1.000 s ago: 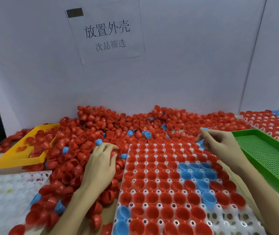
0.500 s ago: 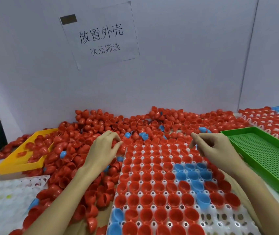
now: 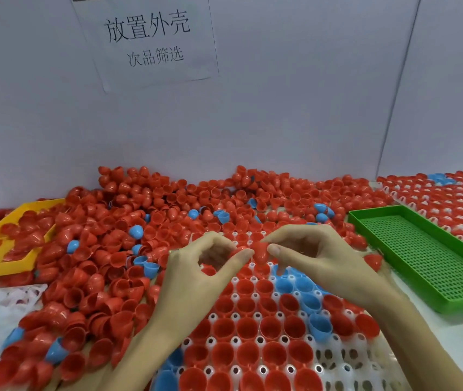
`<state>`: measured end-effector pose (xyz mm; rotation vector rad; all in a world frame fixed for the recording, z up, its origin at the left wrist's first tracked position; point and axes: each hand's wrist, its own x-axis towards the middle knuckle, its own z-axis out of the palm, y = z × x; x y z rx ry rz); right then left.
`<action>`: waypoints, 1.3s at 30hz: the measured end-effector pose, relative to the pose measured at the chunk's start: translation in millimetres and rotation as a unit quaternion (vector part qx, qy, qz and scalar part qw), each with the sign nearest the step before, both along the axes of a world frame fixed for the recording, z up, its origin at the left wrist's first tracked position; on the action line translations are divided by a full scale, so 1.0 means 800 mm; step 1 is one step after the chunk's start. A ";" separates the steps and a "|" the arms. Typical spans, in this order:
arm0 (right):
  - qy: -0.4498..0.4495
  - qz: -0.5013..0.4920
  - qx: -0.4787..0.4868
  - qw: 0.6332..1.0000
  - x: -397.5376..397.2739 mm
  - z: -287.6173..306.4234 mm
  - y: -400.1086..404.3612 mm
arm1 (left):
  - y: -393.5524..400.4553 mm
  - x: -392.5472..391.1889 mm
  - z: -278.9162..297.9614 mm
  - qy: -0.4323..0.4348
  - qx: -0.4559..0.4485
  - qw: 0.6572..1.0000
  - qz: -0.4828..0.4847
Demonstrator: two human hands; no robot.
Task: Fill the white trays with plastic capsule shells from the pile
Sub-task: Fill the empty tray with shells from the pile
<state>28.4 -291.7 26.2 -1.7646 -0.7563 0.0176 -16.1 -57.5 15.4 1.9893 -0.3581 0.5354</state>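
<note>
both hands meet above the white tray (image 3: 334, 359), the left hand (image 3: 196, 275) and right hand (image 3: 317, 261) together pinching one red shell (image 3: 259, 251), probably to orient it for a socket.

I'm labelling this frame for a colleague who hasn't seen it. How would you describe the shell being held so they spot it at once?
Start at the white tray in the middle foreground. Above its far end, the left hand and right hand meet fingertip to fingertip. The red shell pinched between them is the only one lifted clear of the tray's sockets.

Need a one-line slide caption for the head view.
Both hands pinch a red shell above the nearly full white tray.
</note>
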 end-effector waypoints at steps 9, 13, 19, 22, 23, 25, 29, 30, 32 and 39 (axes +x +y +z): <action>0.053 0.035 0.054 0.997 -0.006 0.000 0.005 | 0.000 -0.007 0.004 0.116 -0.120 0.982 -0.086; 0.018 0.008 0.032 0.999 -0.011 -0.001 0.014 | 0.002 -0.010 0.007 0.200 -0.128 0.959 -0.155; 0.017 -0.032 0.025 0.999 -0.020 0.001 0.027 | 0.003 -0.009 0.005 0.203 -0.118 0.958 -0.164; 0.006 -0.040 0.025 0.999 -0.021 0.010 0.024 | 0.008 -0.007 0.003 0.184 -0.112 0.963 -0.162; 0.003 -0.040 0.009 0.999 -0.023 0.012 0.022 | 0.008 -0.006 0.002 0.174 -0.108 0.966 -0.158; -0.002 -0.040 -0.017 0.999 -0.032 0.015 0.020 | 0.006 -0.007 0.001 0.152 -0.097 0.972 -0.149; 0.010 -0.050 0.002 0.999 -0.058 0.015 0.022 | 0.003 -0.011 -0.002 0.151 -0.063 0.969 -0.183; 0.007 -0.060 0.005 0.998 -0.064 0.016 0.023 | 0.003 -0.012 -0.002 0.164 -0.059 0.965 -0.198; 0.001 -0.087 0.005 0.996 -0.077 0.020 0.027 | 0.002 -0.015 -0.002 0.190 -0.073 0.957 -0.208; -0.032 -0.152 -0.026 0.987 -0.100 0.022 0.046 | -0.003 -0.020 0.003 0.231 -0.108 0.948 -0.190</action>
